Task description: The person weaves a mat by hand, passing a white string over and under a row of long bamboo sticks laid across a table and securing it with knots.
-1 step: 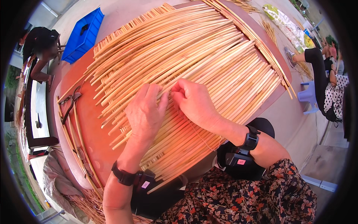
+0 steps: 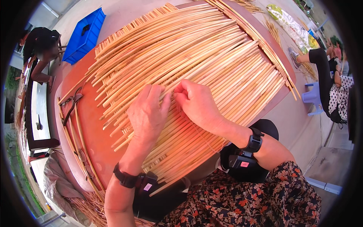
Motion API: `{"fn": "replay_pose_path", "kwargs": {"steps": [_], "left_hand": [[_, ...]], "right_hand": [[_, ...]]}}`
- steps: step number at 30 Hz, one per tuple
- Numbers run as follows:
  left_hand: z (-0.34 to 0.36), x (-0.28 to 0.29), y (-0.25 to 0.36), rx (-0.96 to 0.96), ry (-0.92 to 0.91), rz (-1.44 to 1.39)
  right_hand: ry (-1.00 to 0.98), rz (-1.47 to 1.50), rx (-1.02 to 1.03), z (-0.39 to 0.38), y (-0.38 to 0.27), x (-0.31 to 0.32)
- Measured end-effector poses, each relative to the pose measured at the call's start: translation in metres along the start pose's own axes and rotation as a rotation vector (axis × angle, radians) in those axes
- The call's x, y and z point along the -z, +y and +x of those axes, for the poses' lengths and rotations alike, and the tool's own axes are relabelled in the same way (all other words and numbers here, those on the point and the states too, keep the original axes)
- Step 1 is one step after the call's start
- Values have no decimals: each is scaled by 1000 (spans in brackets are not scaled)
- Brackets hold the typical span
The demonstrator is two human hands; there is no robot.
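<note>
Bending over slender, straw-coloured peeled sticks (image 2: 223, 89), two bare hands meet near the middle of the rows. The left hand (image 2: 147, 113) has its thumb near its curved fingers; the right hand (image 2: 196, 104) curls its thumb and fingers inward just beside it. I cannot tell whether either pinches anything, since the fingertips hide what lies between them. A thin, pale thread (image 2: 204, 140) trails from below the right hand across the sticks toward the wearer. Black wristbands circle both forearms.

The sticks lie side by side in slanting rows, covering most of a reddish-brown, round-cornered tabletop (image 2: 94, 126). On its left part, dark-handled metal pliers (image 2: 70, 106) rest by a few loose sticks. Below that edge, crumpled grey-brown cloth (image 2: 56, 181) lies beside thin brown twigs (image 2: 87, 206).

Beyond the table's far left side, an open, rectangular blue plastic crate (image 2: 81, 49) holds a small black object (image 2: 85, 29), too small to identify. A person sits further left by a long, white-topped, black-edged table (image 2: 39, 108). To the right, on a pale grey floor (image 2: 280, 125), stands a lavender plastic stool (image 2: 312, 97); farther off lies a white-and-green plastic sack (image 2: 289, 24), its contents unclear.
</note>
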State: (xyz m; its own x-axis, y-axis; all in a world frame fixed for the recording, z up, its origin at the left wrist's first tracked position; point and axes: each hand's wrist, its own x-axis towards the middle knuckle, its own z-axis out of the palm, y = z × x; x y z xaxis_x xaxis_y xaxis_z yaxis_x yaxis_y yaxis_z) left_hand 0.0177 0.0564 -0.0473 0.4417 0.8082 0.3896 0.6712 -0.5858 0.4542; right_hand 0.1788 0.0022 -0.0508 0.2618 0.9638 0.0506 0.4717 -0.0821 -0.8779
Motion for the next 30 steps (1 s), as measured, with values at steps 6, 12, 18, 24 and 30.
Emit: {"fn": "replay_pose_path", "kwargs": {"steps": [6, 12, 18, 24, 30], "left_hand": [[0, 0, -1, 13, -31, 23], [4, -3, -3, -78, 45, -2], [-2, -9, 0, -47, 11, -40], [-6, -11, 4, -69, 31, 5], [-2, -9, -4, -70, 40, -57]], "right_hand": [[-43, 153, -132, 0, 0, -1], [-5, 212, -137, -3, 0, -5], [54, 218, -54, -3, 2, -10], [54, 39, 44, 4, 5, -9], [10, -180, 154, 4, 5, -7]]}}
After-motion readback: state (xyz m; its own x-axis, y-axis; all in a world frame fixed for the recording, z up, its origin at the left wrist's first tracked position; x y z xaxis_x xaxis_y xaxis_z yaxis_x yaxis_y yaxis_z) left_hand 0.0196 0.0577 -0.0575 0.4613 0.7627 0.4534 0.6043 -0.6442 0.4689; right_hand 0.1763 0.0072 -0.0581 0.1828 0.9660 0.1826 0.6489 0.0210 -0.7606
